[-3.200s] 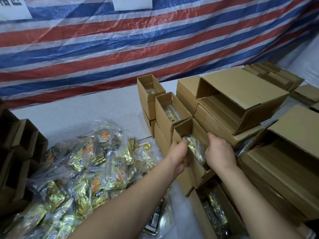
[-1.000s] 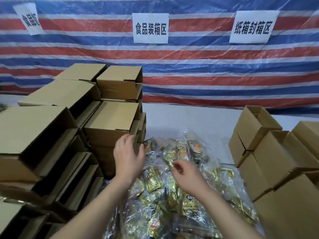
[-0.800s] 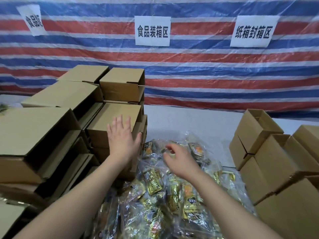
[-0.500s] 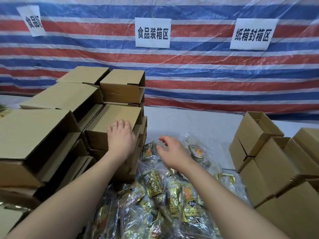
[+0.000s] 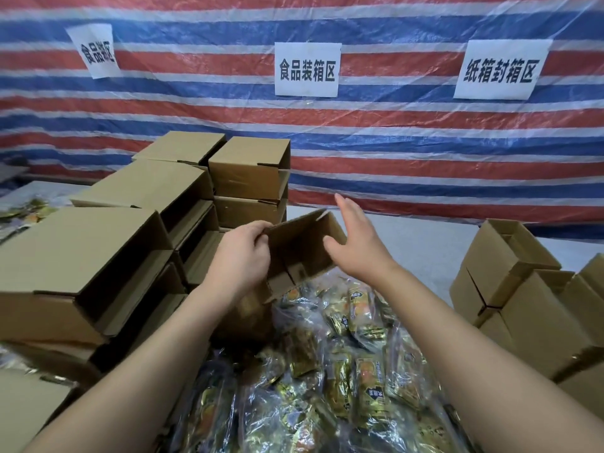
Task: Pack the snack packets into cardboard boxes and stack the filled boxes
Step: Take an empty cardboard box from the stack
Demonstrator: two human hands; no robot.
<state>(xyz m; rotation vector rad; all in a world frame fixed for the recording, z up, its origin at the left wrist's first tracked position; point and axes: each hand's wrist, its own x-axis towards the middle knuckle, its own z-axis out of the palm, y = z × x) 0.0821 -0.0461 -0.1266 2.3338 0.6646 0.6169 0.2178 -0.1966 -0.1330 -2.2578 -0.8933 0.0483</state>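
Tarp backdrop [image 5: 425, 132]: horizontal red, blue and white stripes, under a clear glossy plastic film. Three paper signs [image 5: 307, 69]: white with black characters. All cardboard boxes plain kraft brown, unprinted: left stack [image 5: 98, 243], right stack [image 5: 523, 289], the held box [image 5: 304, 243], whose inside reads darker brown. Snack packets [image 5: 343, 371]: mostly gold foil with orange patches and black label marks, in clear shiny bags. Table top [image 5: 425, 237]: pale grey-white.
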